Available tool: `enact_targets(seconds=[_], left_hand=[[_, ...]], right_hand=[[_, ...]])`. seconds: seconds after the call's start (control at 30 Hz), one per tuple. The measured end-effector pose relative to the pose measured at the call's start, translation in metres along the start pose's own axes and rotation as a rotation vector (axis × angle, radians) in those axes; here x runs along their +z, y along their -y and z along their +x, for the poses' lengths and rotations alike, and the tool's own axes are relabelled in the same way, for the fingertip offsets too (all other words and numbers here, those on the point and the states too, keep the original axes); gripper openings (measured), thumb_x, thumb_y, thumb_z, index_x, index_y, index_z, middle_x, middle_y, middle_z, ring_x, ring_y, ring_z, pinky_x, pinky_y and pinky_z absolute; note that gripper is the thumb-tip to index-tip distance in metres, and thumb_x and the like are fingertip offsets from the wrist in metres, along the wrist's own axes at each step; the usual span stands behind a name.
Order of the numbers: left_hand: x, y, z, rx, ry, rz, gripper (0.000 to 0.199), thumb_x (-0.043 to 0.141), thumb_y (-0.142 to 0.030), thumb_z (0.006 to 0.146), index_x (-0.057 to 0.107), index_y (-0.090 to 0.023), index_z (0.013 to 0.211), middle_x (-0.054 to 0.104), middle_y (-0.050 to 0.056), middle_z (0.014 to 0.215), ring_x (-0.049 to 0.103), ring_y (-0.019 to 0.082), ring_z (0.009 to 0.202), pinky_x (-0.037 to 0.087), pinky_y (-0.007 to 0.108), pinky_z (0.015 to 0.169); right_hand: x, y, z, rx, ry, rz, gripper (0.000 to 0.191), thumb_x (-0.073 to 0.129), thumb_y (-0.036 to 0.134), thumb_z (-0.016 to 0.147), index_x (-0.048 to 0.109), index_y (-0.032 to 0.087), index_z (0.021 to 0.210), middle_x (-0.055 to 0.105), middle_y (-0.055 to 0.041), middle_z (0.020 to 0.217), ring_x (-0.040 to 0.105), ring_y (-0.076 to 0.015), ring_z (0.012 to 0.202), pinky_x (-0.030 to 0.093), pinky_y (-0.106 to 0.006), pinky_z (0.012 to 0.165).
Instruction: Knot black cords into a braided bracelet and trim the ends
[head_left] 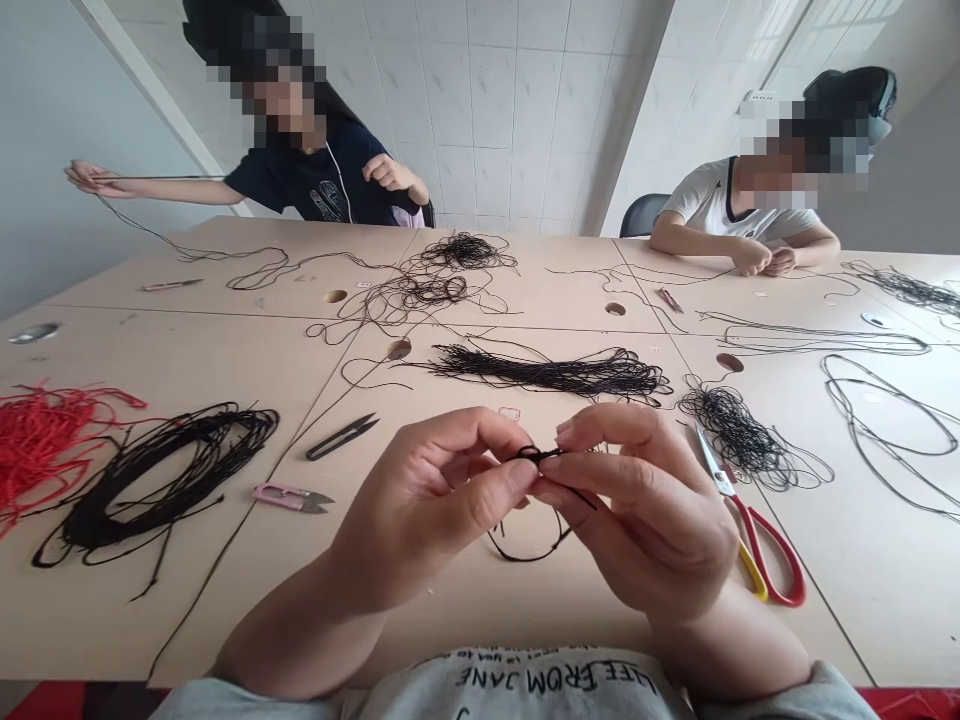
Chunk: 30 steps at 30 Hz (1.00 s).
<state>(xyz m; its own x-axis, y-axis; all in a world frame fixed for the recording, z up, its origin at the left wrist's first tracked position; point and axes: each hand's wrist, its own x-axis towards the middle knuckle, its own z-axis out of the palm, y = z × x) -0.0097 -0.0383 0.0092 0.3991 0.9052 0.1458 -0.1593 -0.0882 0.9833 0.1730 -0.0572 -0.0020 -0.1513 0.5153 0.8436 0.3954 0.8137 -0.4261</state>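
Right in front of me, the person's left hand and right hand come together above the table, fingertips pinched narrowly around a short length of black cord. The fingers hide most of it, so I can't make out how the small tangled part at the top is formed, or exactly which fingers grip which strand. A loop of the same cord hangs below the hands, and one loose end pokes out past the right hand's fingers. Just right of the right hand, red-and-yellow-handled scissors lie with their blades near a tangled heap of black thread. To the left are black thread snips and pink thread snips, then a coil of black cord beside a pile of red cord, which runs off the picture's edge. Farther across the pale wooden table, a long black bundle lies in front of more tangles. One co-worker stretches a strand out with an extended hand; another's hands work close together, too small for me to tell what they hold.
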Motion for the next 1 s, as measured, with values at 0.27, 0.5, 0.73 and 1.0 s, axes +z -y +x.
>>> enact_targets(seconds=[0.27,0.5,0.73,1.0], left_hand=[[0.002,-0.006,-0.001,0.062,0.044,0.018,0.01,0.071,-0.02,0.093,0.077,-0.025,0.088,0.07,-0.003,0.079,0.064,0.01,0.074,0.053,0.018,0.068],[-0.002,0.001,0.003,0.01,0.034,-0.056,0.012,0.076,-0.031,0.09,0.077,-0.021,0.082,0.067,0.0,0.072,0.057,0.012,0.067,0.049,0.022,0.061],[0.0,0.006,0.012,-0.018,-0.049,-0.165,0.012,0.076,-0.025,0.085,0.075,-0.02,0.073,0.068,0.001,0.068,0.06,0.012,0.066,0.052,0.022,0.063],[0.006,0.001,0.02,-0.071,-0.128,-0.17,0.015,0.072,-0.021,0.08,0.069,-0.018,0.066,0.066,0.0,0.06,0.056,0.009,0.052,0.049,0.02,0.051]], right_hand=[[-0.001,0.001,0.003,-0.02,-0.013,-0.03,0.013,0.071,0.009,0.091,0.071,0.018,0.099,0.067,-0.0072,0.096,0.069,-0.0166,0.085,0.06,-0.029,0.07],[-0.002,0.0,0.002,-0.054,0.01,-0.053,0.01,0.069,0.011,0.093,0.072,0.017,0.101,0.067,-0.0077,0.097,0.069,-0.0168,0.086,0.061,-0.031,0.072],[0.003,-0.003,0.001,-0.061,-0.018,-0.13,0.025,0.068,0.001,0.087,0.066,0.021,0.101,0.065,-0.006,0.101,0.068,-0.0156,0.085,0.059,-0.029,0.069],[0.008,-0.007,-0.002,-0.132,-0.01,-0.275,0.027,0.061,-0.001,0.086,0.067,0.021,0.101,0.06,-0.0079,0.111,0.064,-0.0206,0.101,0.06,-0.038,0.085]])
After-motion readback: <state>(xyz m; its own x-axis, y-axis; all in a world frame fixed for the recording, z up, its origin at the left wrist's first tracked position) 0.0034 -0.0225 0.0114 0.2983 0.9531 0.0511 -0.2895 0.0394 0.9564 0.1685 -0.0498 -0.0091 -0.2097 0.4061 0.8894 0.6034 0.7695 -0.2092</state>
